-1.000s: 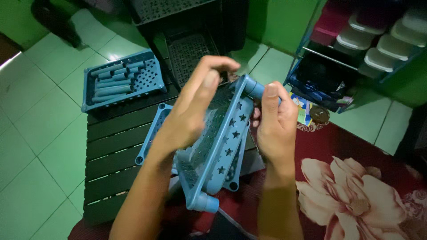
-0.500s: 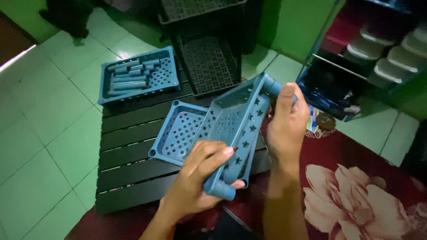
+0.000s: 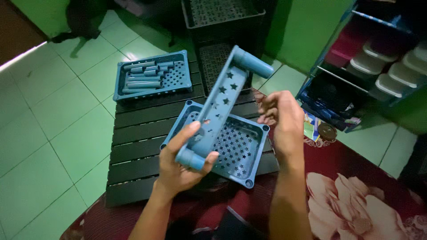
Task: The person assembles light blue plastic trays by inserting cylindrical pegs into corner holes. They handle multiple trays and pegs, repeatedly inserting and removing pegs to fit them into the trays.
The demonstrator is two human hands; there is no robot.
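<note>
A blue tray (image 3: 224, 100) with star-shaped holes is held on edge above the dark slatted worktop (image 3: 138, 146), slanting from near the person up and away, a round post socket at each visible end. The left hand (image 3: 182, 164) is clenched around its lower corner, thumb laid along the tray's side and fingers wrapped under the socket. The right hand (image 3: 282, 118) is released, its fingers loosely curled, just beside the tray's right side but apart from it. Directly below, a second tray (image 3: 242, 153) of the same blue and the same star pattern lies flat on the worktop, open side up, partly hidden by the held one. Farther back on the left, a third tray (image 3: 178, 75) rests at the worktop's far corner, filled with short blue tubes (image 3: 142, 78) lying side by side. Behind the worktop stand stacked black crates (image 3: 222, 22) with mesh walls. The floor (image 3: 49, 124) is green tile; a dark red cloth with a large flower print (image 3: 351, 200) covers the near right. At the far right a blue rack (image 3: 324, 89) carries stacked lidded containers (image 3: 378, 66).
</note>
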